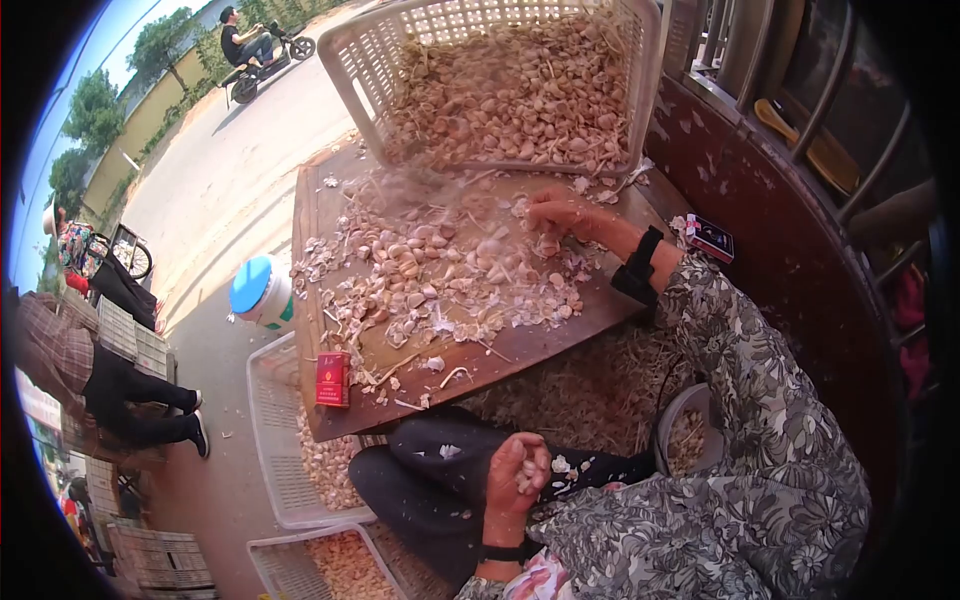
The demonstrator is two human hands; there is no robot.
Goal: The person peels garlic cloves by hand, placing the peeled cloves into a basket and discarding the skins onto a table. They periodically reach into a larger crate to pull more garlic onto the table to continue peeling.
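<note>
My left hand [516,472] is above my lap, palm up, with its fingers curled round several pale garlic cloves [526,476]. Out over the wooden table, my right hand [560,217] has its fingers bent down and drawn together at the right side of a loose garlic pile [420,262]. Whatever lies between those fingertips is too small and blurred to make out. Cloves, dry stalks and papery skins make up the pile. Just beyond it, a tilted white plastic crate [352,85] faces me, full of garlic.
A red cigarette pack [333,379] rests on the wooden table [450,385] near its left corner. Left of the table are a blue-lidded bucket [262,288] and two garlic crates [275,430]. A small pail [708,425] stands by my leg. Metal bars [840,80] edge the right side.
</note>
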